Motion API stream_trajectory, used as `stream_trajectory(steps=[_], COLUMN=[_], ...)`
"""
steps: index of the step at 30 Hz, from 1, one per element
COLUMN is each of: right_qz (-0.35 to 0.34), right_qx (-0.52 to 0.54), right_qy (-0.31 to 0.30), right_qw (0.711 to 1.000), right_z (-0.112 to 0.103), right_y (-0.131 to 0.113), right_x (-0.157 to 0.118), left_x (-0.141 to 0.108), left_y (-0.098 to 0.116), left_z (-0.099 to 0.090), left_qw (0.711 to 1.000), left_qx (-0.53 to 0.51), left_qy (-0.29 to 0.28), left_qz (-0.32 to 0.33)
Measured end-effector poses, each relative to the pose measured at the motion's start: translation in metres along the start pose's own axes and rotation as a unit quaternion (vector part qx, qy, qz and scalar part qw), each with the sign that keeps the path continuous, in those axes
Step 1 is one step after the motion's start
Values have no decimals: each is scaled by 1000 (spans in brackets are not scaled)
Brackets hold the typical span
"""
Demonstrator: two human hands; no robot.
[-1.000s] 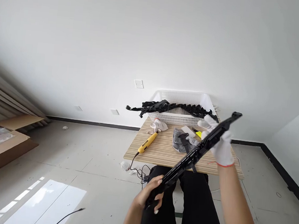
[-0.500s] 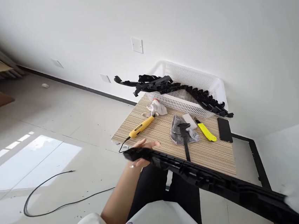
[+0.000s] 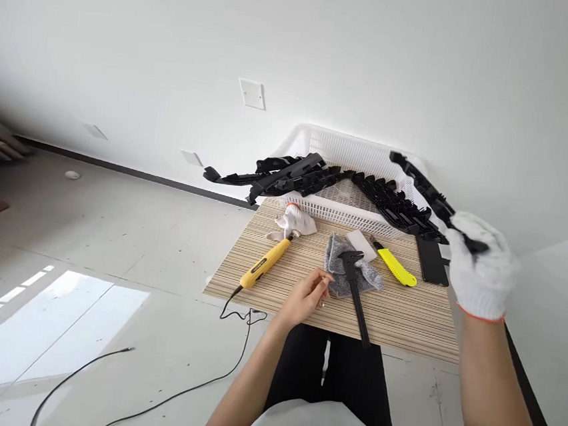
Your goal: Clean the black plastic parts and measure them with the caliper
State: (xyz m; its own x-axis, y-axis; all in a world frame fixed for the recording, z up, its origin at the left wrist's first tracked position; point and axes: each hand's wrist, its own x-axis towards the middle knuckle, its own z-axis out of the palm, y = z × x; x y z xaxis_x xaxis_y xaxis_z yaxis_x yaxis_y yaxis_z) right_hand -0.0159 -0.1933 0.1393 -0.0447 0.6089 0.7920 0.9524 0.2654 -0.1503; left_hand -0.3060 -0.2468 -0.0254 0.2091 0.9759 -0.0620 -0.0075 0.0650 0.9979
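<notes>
Grips a long, black moulded plastic strip [image 3: 431, 194] in the gloved right hand [image 3: 485, 262], with fingers closed round the near end. Angles the strip up and leftward out of the glove, far end free, in front of the wall and across the right end of the white slatted plastic basket [image 3: 337, 211] as seen. Cannot tell whether the strip touches the basket or the parts in it.

Keeps the bare left hand [image 3: 307, 295] well apart from that grip, to its left and lower, over the near part of the striped wood-grain tabletop [image 3: 404, 318]. Shows fingers curled in toward the thumb, beside the grey cloth [image 3: 340, 287]. Cannot tell whether anything small is pinched there.

Noted left of the right-hand grip: heaped black moulded parts [image 3: 287, 176], lying in and across the basket, with ends jutting past the rim on both sides.

Noted just beside the glove, to its left: black smartphone [image 3: 431, 262], flat on the tabletop. Further left, in order: yellow utility knife [image 3: 397, 266], white rectangular block [image 3: 361, 244] at the cloth's edge, and black caliper [image 3: 359, 307], laid across the cloth with its beam pointing toward the wearer.

Noted left of the left hand: yellow corded hand tool [image 3: 265, 265], tip end at a crumpled white glove [image 3: 302, 221], black cord [image 3: 235, 293] dropping off the tabletop's left front corner.
</notes>
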Motion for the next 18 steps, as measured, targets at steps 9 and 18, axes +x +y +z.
stream_trajectory(steps=[9, 18], right_qz=[26, 0], right_qx=[-37, -84], right_qy=[-13, -105], right_qw=[999, 991], right_z=[37, 36], right_y=[3, 1], right_x=[13, 23], left_x=[-3, -7], left_y=[3, 0], left_z=[-2, -2], left_qw=[999, 1000], left_qx=[31, 21], left_qy=[-9, 8], left_qz=[-19, -9])
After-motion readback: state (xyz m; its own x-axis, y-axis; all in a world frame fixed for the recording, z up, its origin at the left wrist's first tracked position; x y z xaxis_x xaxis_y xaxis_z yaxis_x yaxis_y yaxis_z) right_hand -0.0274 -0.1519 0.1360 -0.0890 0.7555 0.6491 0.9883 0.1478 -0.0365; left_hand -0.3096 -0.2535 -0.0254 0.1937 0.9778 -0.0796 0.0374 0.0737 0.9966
